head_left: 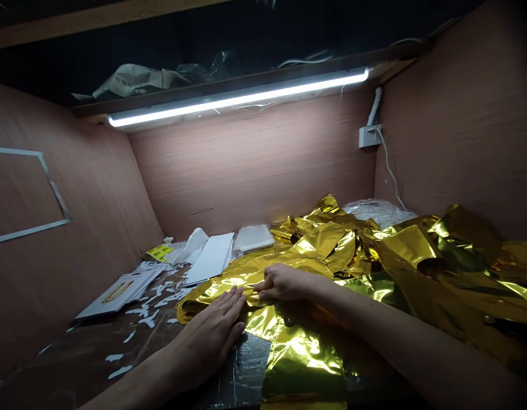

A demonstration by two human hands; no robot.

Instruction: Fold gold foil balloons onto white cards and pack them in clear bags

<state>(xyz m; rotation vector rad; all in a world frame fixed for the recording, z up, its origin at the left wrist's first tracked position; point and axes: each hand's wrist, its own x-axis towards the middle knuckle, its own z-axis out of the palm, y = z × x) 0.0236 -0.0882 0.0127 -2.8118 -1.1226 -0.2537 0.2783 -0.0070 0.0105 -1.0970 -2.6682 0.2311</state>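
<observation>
Gold foil: a crumpled strip of gold foil (242, 277) lies on the bench, its near end under both hands and its folds catching the light. Another length of foil (304, 364) hangs over the near edge of the bench.
Right hand: the right hand (284, 283) is narrowly closed, its fingers curled and pinching a fold of the strip near its edge.
Left hand: the left hand (208, 336) is open and lies flat, fingers together, with its fingertips on the strip just beside the right hand's fingers.
Foil heap: a large crumpled heap of gold foil (434, 256) rises to the right of the hands and runs back toward the rear wall.
Bench: the dark bench (242, 364) has a glossy surface scattered with small white paper scraps (148, 319) left of the hands.
Paper items: a stack of white cards (118, 293) with a gold outline shape lies at the left, near a yellow sheet (159, 253). White paper sheets (210, 258) and a flat white packet (254, 238) lie behind the strip.
Back corner: a clear plastic bag (377, 210) sits behind the heap, below a wall socket (370, 136) with a white cable (389, 165).
Overhead: a lit light strip (238, 99) runs under a shelf (246, 80) holding a crumpled bag (135, 80).
</observation>
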